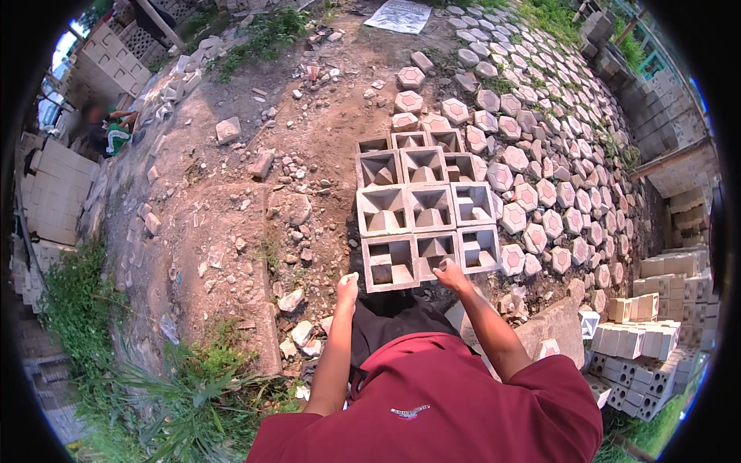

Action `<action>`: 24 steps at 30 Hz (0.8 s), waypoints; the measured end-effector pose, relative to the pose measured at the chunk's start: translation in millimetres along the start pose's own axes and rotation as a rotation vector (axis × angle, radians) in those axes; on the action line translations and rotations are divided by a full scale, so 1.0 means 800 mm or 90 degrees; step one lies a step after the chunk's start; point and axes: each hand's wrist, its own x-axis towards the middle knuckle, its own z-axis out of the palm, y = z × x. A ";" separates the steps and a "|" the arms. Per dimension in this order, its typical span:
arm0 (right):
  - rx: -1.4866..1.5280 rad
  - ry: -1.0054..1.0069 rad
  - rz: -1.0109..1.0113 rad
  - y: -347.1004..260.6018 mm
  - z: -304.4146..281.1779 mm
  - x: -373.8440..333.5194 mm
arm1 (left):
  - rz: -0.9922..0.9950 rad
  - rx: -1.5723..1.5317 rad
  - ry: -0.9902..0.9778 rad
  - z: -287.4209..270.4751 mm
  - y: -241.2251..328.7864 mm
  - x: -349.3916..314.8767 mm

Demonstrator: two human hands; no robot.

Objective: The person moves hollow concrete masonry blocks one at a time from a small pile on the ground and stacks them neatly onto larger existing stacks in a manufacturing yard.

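Grey concrete blocks with square openings and slanted inner walls form a cluster (410,229) in front of me, several of them in rows. My left hand (348,290) is closed, just off the near left corner of this cluster; whatever its fingers hold, if anything, does not show. Also closed, my right hand (451,275) overlaps the near edge of the front middle block (437,251). Its fingertips curl in front of that opening, and I cannot tell whether they grip the rim.
Hexagonal pavers (551,224) spread over the ground at the right. Hollow blocks (629,339) are stacked at the lower right, beside a concrete slab (552,330). Loose rubble (297,301) lies left of the cluster. A person in green (117,135) is at the far left.
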 end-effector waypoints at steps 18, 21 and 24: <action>0.018 -0.022 0.115 0.018 0.155 0.120 | 0.036 0.457 -0.196 0.072 -0.058 0.156; 0.035 -0.051 0.064 0.024 0.151 0.125 | -0.003 0.465 -0.179 0.069 -0.066 0.162; 0.039 -0.021 -0.017 0.034 0.148 0.118 | 0.014 0.416 -0.223 0.066 -0.068 0.161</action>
